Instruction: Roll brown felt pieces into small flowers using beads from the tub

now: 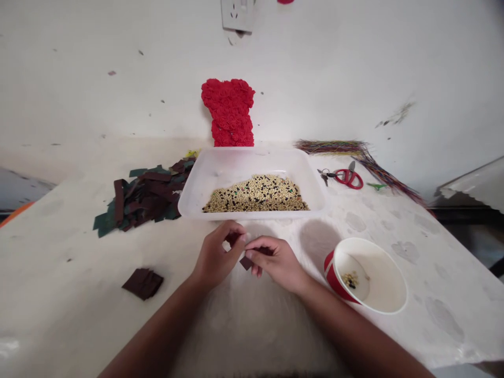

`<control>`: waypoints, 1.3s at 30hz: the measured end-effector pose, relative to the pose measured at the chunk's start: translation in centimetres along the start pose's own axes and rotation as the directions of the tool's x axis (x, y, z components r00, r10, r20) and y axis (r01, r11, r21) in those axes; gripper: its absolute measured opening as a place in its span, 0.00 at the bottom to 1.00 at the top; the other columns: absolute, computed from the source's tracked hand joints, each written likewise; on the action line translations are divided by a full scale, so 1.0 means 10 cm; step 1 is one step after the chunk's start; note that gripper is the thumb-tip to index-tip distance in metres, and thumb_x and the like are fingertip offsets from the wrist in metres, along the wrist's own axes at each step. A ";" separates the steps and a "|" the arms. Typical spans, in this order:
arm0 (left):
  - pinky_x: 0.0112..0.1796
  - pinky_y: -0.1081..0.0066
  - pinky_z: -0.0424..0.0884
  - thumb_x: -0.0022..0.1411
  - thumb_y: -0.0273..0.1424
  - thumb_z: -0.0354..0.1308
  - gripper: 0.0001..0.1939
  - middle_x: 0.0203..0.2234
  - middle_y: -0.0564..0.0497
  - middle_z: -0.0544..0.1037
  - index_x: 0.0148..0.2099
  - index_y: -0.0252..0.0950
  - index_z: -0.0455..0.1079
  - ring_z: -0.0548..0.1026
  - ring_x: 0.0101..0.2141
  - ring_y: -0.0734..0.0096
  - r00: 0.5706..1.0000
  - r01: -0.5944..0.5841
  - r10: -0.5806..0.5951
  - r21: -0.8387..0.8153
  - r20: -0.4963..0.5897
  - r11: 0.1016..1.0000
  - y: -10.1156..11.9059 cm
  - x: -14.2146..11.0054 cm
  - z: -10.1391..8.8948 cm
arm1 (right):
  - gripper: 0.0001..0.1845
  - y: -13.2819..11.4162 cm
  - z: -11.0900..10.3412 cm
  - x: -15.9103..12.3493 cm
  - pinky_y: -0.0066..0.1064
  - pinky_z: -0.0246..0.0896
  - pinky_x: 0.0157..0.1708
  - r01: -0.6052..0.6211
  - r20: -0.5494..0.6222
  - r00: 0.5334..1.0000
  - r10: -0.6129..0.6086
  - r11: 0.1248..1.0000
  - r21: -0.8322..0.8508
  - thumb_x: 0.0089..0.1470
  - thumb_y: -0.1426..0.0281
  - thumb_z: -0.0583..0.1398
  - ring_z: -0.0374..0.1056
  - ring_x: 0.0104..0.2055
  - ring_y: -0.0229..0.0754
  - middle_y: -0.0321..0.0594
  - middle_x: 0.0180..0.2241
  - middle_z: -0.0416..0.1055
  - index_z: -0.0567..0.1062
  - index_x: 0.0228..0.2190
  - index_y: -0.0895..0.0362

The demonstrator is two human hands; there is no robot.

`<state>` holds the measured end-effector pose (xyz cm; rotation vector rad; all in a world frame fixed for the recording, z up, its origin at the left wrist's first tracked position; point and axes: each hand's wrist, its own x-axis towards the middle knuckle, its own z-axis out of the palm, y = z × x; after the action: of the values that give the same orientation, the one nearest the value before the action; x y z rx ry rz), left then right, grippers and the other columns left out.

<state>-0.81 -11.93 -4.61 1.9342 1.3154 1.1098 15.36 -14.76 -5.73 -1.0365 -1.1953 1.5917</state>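
Observation:
My right hand pinches a small dark brown strip, whose square end sticks out below the thumb. My left hand is closed in a pinch right beside it, with thumb and forefinger tips almost meeting those of the right. What the left fingertips hold is too small to make out. Just beyond both hands stands a clear plastic tub with a heap of cream, black and a few coloured beads. A little stack of dark brown strips lies to the left of my left forearm.
Brown and green strips are piled left of the tub. At right stands a red and white paper bucket with several beads inside. Red-handled scissors, keys and bundled thin wires lie behind it. A red rose-covered figure stands against the wall.

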 end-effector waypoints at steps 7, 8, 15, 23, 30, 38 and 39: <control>0.31 0.74 0.69 0.61 0.30 0.56 0.06 0.29 0.54 0.77 0.39 0.37 0.72 0.74 0.29 0.74 0.995 0.097 -0.097 -0.048 0.000 0.994 -0.04 0.04 0.05 | 0.07 0.01 -0.05 0.08 0.26 0.63 0.21 0.005 -0.026 1.000 -0.005 1.000 0.003 0.51 0.68 0.63 0.65 0.20 0.33 0.33 0.21 0.71 0.77 0.33 0.58; 0.31 0.74 0.69 0.61 0.31 0.56 0.06 0.28 0.54 0.77 0.39 0.37 0.72 0.74 0.28 0.74 0.993 0.116 -0.115 -0.064 0.010 0.991 -0.05 0.05 0.06 | 0.07 0.01 -0.06 0.09 0.26 0.63 0.21 0.014 -0.024 1.000 -0.014 1.000 0.006 0.51 0.69 0.63 0.66 0.21 0.33 0.34 0.22 0.72 0.76 0.34 0.58; 0.31 0.74 0.70 0.62 0.33 0.55 0.06 0.28 0.55 0.77 0.38 0.37 0.72 0.75 0.28 0.73 0.985 0.172 -0.170 -0.076 0.033 0.982 -0.10 0.06 0.06 | 0.10 -0.02 -0.01 0.06 0.27 0.63 0.26 0.072 0.007 0.997 -0.072 0.996 -0.057 0.49 0.73 0.62 0.67 0.26 0.34 0.36 0.29 0.74 0.74 0.38 0.57; 0.31 0.74 0.68 0.60 0.28 0.53 0.06 0.28 0.55 0.76 0.39 0.37 0.70 0.73 0.29 0.73 0.983 0.134 -0.129 -0.032 0.130 0.990 -0.06 0.06 0.03 | 0.06 -0.05 -0.01 -0.06 0.27 0.59 0.29 0.200 -0.029 0.974 -0.224 0.915 -0.349 0.54 0.72 0.59 0.64 0.28 0.35 0.34 0.26 0.70 0.75 0.35 0.56; 0.29 0.74 0.65 0.61 0.28 0.53 0.03 0.28 0.55 0.74 0.36 0.37 0.68 0.72 0.29 0.73 0.979 0.143 -0.137 -0.034 0.151 0.989 -0.04 0.02 0.05 | 0.03 -0.09 -0.02 -0.08 0.27 0.57 0.28 0.173 -0.088 0.969 -0.230 0.891 -0.419 0.54 0.72 0.57 0.61 0.27 0.36 0.35 0.27 0.70 0.72 0.32 0.56; 0.31 0.72 0.68 0.60 0.29 0.54 0.04 0.27 0.55 0.74 0.38 0.37 0.69 0.73 0.28 0.72 0.973 0.217 -0.204 -0.135 0.109 0.967 -0.02 -0.04 0.06 | 0.03 -0.03 -0.02 -0.11 0.27 0.56 0.27 0.156 -0.091 0.975 -0.203 0.916 -0.370 0.56 0.72 0.56 0.61 0.25 0.35 0.33 0.26 0.67 0.70 0.32 0.55; 0.31 0.72 0.68 0.60 0.30 0.54 0.04 0.27 0.54 0.74 0.38 0.37 0.69 0.73 0.28 0.72 0.973 0.213 -0.200 -0.126 0.113 0.969 -0.01 -0.04 0.06 | 0.03 -0.02 -0.02 -0.11 0.27 0.56 0.26 0.150 -0.092 0.976 -0.196 0.919 -0.364 0.56 0.71 0.56 0.60 0.24 0.35 0.33 0.26 0.67 0.70 0.32 0.55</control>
<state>-0.41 -12.27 -5.19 1.6872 1.3168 0.9626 15.90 -15.74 -5.41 -1.2021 -1.4779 1.1775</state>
